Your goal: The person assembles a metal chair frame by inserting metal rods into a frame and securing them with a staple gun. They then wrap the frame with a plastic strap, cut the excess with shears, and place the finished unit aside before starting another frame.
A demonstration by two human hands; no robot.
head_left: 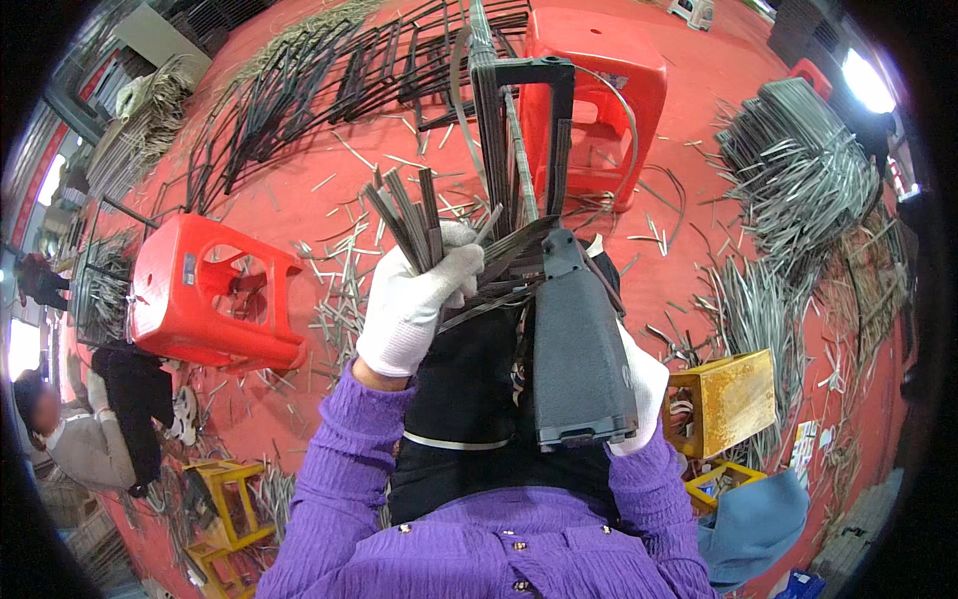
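Left hand (424,290) closed around dark strips (409,220), free ends pointing away. Grey tool (579,359) just right of it, long axis fore-aft, against right hand (644,389); fingers hidden, can't tell grip.

Room opens between your left hand (424,285) and a red stool (165,295); ahead, another red stool (599,45) blocks passage, while a yellow box (736,401) flanks your right hand (646,389).
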